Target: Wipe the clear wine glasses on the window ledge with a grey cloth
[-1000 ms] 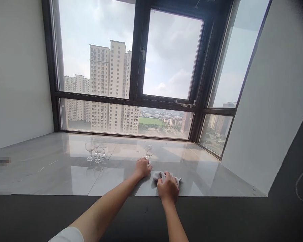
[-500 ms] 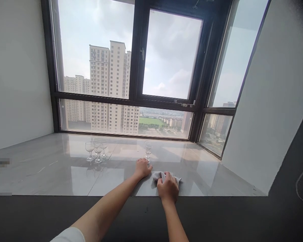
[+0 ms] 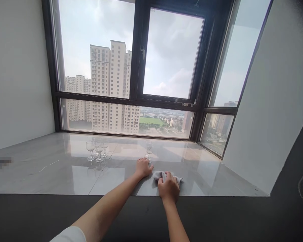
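Note:
My left hand (image 3: 143, 167) rests on the sill with its fingers curled at the foot of a clear stemmed wine glass (image 3: 148, 147), which stands upright. The thumb lies to the right of the foot, and part of the foot is hidden behind the fingers. To the right and closer to me, my right hand (image 3: 168, 188) is closed on a crumpled light grey cloth (image 3: 159, 175), pressed against the sill. A cluster of several similar glasses (image 3: 90, 146) stands upright farther left, apart from both hands.
The glossy grey tiled windowsill (image 3: 53, 178) ends at a straight front edge above a dark wall (image 3: 131, 218). Dark window frames (image 3: 96, 97) rise behind it, and pale side walls (image 3: 272, 101) bound both ends. A blurred dark patch (image 3: 0, 164) appears at far left.
The whole view has shifted very slightly. Both hands, the cloth and the glasses keep the same places on the sill.

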`<state>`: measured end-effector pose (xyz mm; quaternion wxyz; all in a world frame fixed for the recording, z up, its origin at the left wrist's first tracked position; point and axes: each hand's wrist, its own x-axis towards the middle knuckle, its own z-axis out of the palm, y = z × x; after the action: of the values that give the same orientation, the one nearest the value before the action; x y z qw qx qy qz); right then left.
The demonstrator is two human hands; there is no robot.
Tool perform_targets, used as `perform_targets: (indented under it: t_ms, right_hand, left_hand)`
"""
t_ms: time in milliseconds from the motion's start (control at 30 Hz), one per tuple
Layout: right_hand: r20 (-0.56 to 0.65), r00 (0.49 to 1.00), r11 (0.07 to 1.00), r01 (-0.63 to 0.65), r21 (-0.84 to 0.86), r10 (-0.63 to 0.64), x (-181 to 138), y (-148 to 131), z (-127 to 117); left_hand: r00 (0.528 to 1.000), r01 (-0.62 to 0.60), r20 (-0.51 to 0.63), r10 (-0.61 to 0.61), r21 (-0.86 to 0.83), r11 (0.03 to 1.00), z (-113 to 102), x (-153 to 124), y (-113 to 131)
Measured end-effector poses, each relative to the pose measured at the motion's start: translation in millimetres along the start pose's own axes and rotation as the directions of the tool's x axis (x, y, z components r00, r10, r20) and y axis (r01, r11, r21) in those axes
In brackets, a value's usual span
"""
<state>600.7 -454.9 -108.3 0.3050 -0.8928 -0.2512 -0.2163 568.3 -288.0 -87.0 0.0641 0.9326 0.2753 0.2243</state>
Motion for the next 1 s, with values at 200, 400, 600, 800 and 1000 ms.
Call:
perform_targets:
  t_ms: [200, 400, 600, 800, 1000]
  right_hand:
    - [0.011, 1.0, 1.0, -0.004, -0.007, 0.005, 0.6, 1.3, 1.4]
    - [0.032, 0.999, 1.0, 0.008, -0.016, -0.008, -0.5, 2.6, -1.1]
    - [0.049, 0.998, 0.999, 0.029, -0.022, -0.027, -2.5, 2.9, -4.6]
    - [0.063, 0.998, 0.999, 0.021, -0.047, -0.018, -1.3, 2.3, -2.3]
    - [0.056, 0.998, 0.999, 0.03, -0.045, -0.028, 0.1, 2.5, -0.7]
  left_hand:
    - [0.999, -0.017, -0.051, 0.017, -0.007, 1.0, -7.0, -2.1, -0.6]
    - [0.992, -0.049, -0.116, 0.041, -0.063, 0.997, -60.0, -10.8, -44.2]
    - [0.921, 0.308, -0.234, -0.313, -0.057, 0.95, -133.2, -61.8, -171.7]
    - [0.777, 0.602, -0.117, -0.619, -0.153, 0.784, -143.6, -82.2, -257.3]
    - [0.721, 0.679, -0.009, -0.693, -0.193, 0.709, -115.8, -46.0, -277.9]
